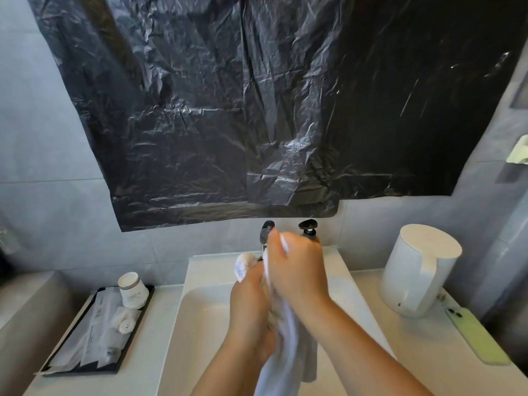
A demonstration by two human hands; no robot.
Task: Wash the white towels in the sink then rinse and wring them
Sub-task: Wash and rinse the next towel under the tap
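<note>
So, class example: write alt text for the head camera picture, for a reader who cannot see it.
Two hands, left hand and right hand, grip a white towel over a white sink, below the tap. A tray of toiletries lies left; a white kettle and phone right.

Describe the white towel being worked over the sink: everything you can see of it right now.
The white towel looks like soft cloth, bunched and twisted between both hands above the sink. The left hand grips its middle; the right hand closes over the upper part, in front of the faucet. One balled end sticks out above the left hand; a long tail hangs toward the bottom edge. Whether it is wet cannot be told.
</note>
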